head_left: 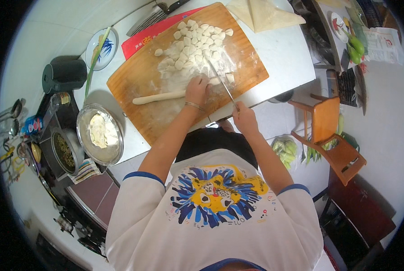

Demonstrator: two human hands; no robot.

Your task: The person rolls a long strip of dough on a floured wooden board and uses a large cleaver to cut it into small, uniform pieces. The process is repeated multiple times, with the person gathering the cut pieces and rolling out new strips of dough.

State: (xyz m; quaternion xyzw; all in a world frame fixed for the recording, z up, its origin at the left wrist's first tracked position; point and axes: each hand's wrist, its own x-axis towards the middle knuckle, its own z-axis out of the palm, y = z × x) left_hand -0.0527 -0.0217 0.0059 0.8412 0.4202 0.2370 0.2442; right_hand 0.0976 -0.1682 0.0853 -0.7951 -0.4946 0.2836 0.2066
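Note:
My left hand (197, 92) is closed over a long rope of dough (159, 97) lying across a floured wooden board (138, 77). The rope's left end sticks out well past my hand, and a shorter stretch shows to its right. In my right hand (245, 117) is the handle of a knife (221, 81), its blade slanting up and left over the board, crossing the right part of the rope. Whether the blade touches the dough I cannot tell. Many small cut dough pieces (197, 43) lie heaped in flour beyond my hands.
Left of the board stands a metal bowl (119, 151) with a dough lump (98, 131). A plate (112, 54) holds a green onion (91, 74). Beyond the board are a cleaver (143, 22) and a pale cloth (260, 16). A wooden chair (326, 119) stands at right.

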